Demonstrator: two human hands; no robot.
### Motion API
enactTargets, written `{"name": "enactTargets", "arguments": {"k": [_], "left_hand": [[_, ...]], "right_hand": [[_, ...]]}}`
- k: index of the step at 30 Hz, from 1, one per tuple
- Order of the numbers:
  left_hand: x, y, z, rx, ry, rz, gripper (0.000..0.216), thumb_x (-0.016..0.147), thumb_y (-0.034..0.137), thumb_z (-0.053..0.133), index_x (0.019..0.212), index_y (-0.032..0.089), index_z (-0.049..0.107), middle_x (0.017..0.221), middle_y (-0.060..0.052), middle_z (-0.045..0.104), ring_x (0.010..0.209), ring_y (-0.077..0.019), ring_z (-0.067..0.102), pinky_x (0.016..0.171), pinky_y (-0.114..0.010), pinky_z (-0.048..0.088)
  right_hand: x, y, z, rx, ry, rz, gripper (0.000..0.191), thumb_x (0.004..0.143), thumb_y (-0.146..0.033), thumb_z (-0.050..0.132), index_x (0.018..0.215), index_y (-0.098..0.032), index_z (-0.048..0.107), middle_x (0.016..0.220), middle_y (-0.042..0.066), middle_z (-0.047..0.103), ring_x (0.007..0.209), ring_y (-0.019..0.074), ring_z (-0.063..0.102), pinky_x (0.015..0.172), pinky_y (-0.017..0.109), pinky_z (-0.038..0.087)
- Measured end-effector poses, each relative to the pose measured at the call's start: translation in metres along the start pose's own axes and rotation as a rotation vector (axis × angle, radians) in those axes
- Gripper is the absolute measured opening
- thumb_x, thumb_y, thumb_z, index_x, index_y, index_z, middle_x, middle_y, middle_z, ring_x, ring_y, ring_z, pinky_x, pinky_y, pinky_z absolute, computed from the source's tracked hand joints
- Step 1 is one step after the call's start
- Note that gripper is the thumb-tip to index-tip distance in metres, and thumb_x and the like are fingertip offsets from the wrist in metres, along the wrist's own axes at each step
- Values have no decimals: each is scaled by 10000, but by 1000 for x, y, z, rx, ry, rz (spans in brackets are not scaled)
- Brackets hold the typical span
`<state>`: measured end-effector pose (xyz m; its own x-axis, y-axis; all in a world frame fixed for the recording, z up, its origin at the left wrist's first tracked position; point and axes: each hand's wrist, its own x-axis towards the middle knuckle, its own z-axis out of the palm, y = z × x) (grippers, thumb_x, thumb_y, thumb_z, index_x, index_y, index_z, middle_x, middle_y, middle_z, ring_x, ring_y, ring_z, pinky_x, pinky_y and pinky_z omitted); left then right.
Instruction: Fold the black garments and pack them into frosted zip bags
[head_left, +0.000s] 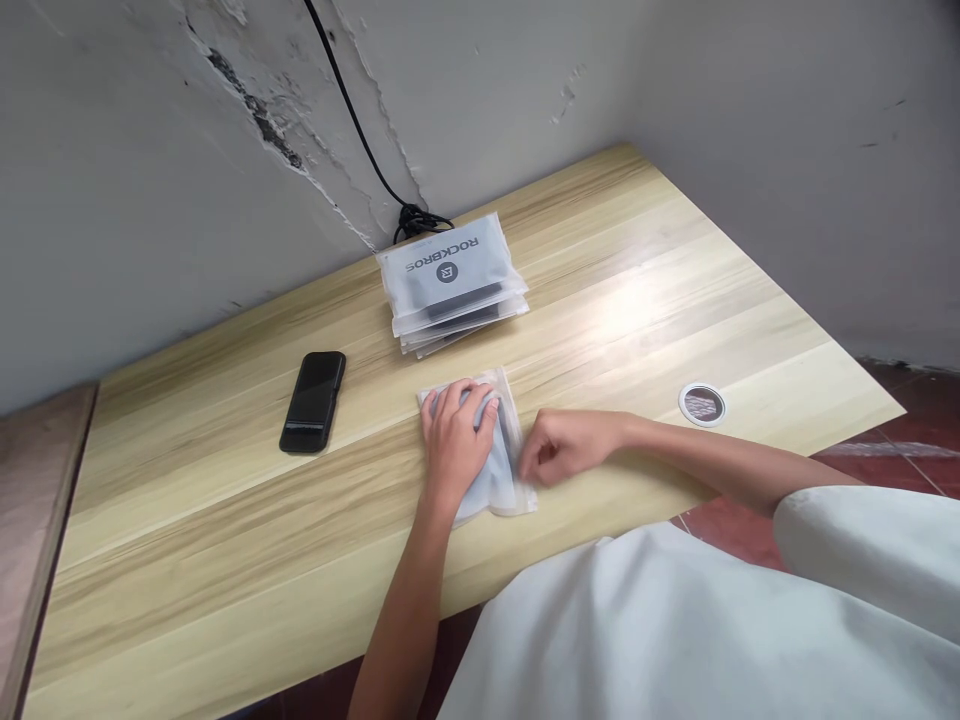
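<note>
Nearest, the left hand [456, 440] lies palm-down and unclenched on a flat translucent plastic zip bag [491, 490] of grey fabric, which sits on the pale wooden desk [225, 480]. The right hand [566, 447] curls at the bag's right edge; whether it grips that edge cannot be told. Left of both hands lies a black smartphone [312, 402]. Farther ahead sits a stack of translucent ROCKBROS bags [450, 280], with a black cable [352, 110] behind.
</note>
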<state>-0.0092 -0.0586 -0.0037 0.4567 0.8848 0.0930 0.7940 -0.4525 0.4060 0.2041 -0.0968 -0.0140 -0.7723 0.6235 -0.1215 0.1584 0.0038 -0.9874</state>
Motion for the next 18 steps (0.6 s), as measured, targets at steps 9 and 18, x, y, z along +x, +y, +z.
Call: {"name": "enactTargets", "arguments": {"k": [9,18], "left_hand": [[4,-32,-24,-244,231,-56,201,996,278,579,1134,245,721,1318,-103,669,1272,-254,649,1144,-426,512],[5,-25,-4,-425,182,-118,181,1026,328,545,1069,226,688,1177,-80,739,1168,-227,699,1082,-411,557]], "right_hand": [[3,10,-27,-329,481,-70,282,882,-154,633,1148,-157,723,957,64,737,746,168,667,694,290,545],[1,6,-9,-567,429,-99,434,1013,-427,632,1426,-301,668,1550,122,558,823,186,715,704,317,522]]}}
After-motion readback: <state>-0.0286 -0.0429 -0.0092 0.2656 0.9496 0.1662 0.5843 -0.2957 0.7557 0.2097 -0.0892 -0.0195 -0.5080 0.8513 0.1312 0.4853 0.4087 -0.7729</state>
